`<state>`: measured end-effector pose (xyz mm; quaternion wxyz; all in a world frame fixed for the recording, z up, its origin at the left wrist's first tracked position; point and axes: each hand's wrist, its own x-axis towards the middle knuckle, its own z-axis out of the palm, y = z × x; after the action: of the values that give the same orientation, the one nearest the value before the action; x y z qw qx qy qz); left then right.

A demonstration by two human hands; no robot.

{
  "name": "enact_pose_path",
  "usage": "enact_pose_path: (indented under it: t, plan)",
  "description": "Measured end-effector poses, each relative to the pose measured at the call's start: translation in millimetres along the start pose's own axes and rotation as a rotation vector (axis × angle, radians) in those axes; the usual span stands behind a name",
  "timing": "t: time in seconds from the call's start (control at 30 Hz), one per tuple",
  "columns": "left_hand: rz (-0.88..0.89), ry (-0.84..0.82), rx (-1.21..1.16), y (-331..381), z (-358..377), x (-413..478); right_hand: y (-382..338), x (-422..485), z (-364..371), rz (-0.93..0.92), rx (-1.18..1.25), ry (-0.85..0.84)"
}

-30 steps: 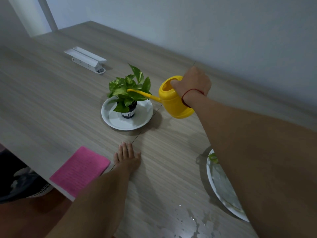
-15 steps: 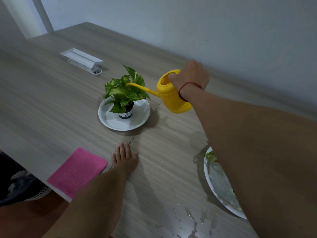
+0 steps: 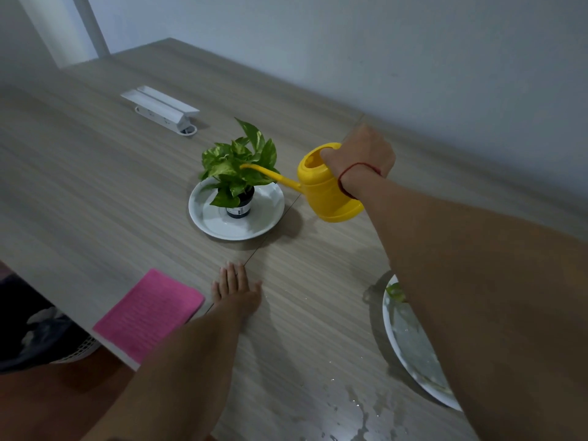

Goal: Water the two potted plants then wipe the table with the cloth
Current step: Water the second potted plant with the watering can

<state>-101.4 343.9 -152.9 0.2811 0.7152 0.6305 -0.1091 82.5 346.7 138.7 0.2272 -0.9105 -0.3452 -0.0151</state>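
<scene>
My right hand [image 3: 361, 155] grips a yellow watering can [image 3: 324, 189] held above the table, tilted left, its thin spout reaching over the leaves of a small green potted plant [image 3: 237, 170]. That plant stands in a dark pot on a white plate [image 3: 264, 214]. A second white plate [image 3: 410, 348] at the right edge holds water and a bit of green leaf; my right forearm hides most of it. My left hand [image 3: 237, 289] rests flat on the wooden table [image 3: 95, 186], fingers straight. A folded pink cloth [image 3: 149, 310] lies just left of it at the table's near edge.
A white socket box [image 3: 162, 111] sits at the back left of the table. Spilled water [image 3: 353, 412] spreads on the tabletop near the front. A grey wall runs along the far side. Below the near left edge a white basket [image 3: 76, 351] stands on the floor.
The watering can and my right hand stay by the plant, the spout still over the leaves. My left hand remains flat on the table. The camera view shifted slightly.
</scene>
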Motion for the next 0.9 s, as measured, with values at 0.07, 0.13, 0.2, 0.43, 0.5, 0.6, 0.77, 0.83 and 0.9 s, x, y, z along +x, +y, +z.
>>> enact_pose_path:
  t: [0.07,0.13,0.2,0.43,0.5,0.6,0.77,0.83,0.9]
  plan:
    - [-0.005,-0.002,-0.002,1,0,0,1,1,-2,0.007,0.01,0.015]
    - [-0.007,-0.01,0.001,1,-1,0,0,2,-5,0.006,0.024,0.021]
    - [-0.002,-0.023,0.008,1,-2,-1,-1,3,-7,0.006,0.039,0.017]
    - [0.01,-0.045,0.027,-1,-2,3,0,0,-4,-0.013,0.023,-0.01]
    - [0.005,-0.037,0.021,-1,0,4,1,0,-3,-0.011,0.017,-0.003]
    - [0.004,-0.024,0.016,-1,2,6,2,1,-3,-0.007,0.013,0.015]
    - [0.0,0.003,0.002,-3,5,7,1,1,-6,-0.016,0.028,0.012]
    - [0.001,0.012,-0.005,-4,7,7,0,0,-7,-0.025,0.027,-0.002]
    - [-0.003,0.02,-0.011,-4,8,8,-1,0,-8,-0.038,0.027,-0.011]
